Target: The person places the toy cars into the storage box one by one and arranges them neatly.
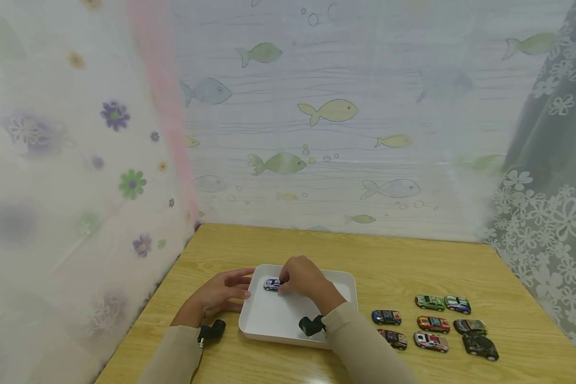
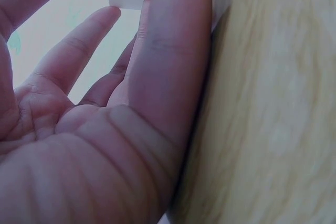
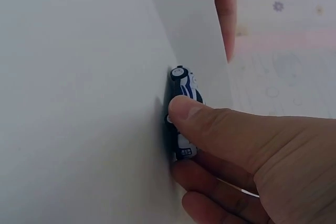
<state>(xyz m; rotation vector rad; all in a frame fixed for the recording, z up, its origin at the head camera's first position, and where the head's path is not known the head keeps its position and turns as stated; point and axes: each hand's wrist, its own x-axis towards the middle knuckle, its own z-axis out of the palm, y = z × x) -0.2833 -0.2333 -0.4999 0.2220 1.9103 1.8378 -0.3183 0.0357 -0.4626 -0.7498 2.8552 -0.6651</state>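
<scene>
Head view shows a yellow wood-grain tabletop [image 1: 249,242] before a pale, fish-printed hanging sheet [image 1: 278,133]. Inside a shallow white round-cornered tray [image 1: 269,322], a small white toy car with blue stripes and black tyres [image 3: 188,85] is pinched by the right hand [image 1: 304,278]; the left hand [image 1: 221,292], fingers extended, touches the tray's left side.

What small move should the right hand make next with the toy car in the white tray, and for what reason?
I think the right hand should gently let go of the blue-and-white toy car: its wheels appear to be down on the floor of the white tray, and the left hand is at the tray's edge, where it could help steady it.
</scene>
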